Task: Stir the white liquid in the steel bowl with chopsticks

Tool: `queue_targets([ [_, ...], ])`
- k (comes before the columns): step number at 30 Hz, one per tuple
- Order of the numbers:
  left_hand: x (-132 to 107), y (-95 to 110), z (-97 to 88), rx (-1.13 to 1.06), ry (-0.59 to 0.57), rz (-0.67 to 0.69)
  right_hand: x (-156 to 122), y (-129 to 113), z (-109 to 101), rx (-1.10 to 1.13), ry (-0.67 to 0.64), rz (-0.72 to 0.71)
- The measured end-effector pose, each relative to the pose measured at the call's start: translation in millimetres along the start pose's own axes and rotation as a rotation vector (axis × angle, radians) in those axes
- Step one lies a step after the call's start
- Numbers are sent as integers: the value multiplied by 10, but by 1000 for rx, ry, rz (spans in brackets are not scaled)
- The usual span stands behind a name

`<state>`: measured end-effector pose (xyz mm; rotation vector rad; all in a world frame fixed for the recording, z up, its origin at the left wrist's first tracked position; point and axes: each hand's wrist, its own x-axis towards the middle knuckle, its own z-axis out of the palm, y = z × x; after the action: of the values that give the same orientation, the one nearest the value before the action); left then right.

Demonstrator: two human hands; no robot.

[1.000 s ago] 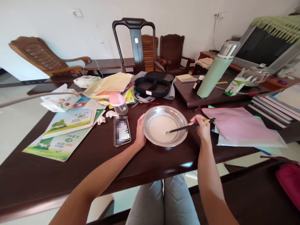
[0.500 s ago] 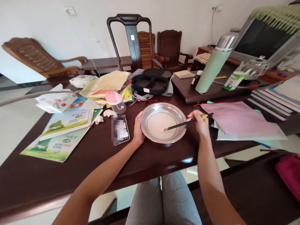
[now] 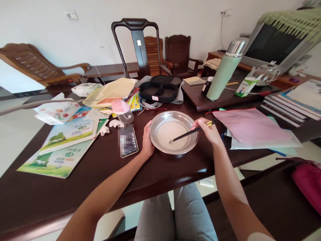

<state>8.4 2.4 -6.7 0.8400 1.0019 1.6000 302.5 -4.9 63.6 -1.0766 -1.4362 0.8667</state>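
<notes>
A round metal dish (image 3: 155, 121) with a pale white mixture inside sits on the dark wooden table (image 3: 105, 174) in front of me. My left hand (image 3: 147, 142) grips the dish's left rim, fingers curled on it. My right hand (image 3: 208, 131) is closed on a pair of dark chopsticks (image 3: 189, 132) with yellow tops. Their tips dip into the mixture near the middle of the dish.
A phone (image 3: 127, 142) lies just left of the dish. Picture books (image 3: 62, 144), papers and a pink-lidded cup (image 3: 122, 110) crowd the left. A black lunch bag (image 3: 158, 91) sits behind the dish. A green flask (image 3: 223, 75), pink folders (image 3: 250, 127) and stacked books (image 3: 293, 103) fill the right.
The chopstick tips have shifted a little to the left inside the dish and my right hand has moved closer to its rim. My left hand stays on the rim.
</notes>
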Motion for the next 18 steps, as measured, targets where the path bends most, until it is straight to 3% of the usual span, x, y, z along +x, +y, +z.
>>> queue_targets([
  [2,-6,5,1,-6,1,-7,55,-19,41,-1,-83,-6],
  [8,-22,10,-6,-8,-6,-6,290,77,-200,53,48,40],
  [13,-32,32,-9,5,2,-13,249,100,-266,204,83,15],
  [18,-38,52,13,8,18,-21,160,68,-90,294,-143,42],
])
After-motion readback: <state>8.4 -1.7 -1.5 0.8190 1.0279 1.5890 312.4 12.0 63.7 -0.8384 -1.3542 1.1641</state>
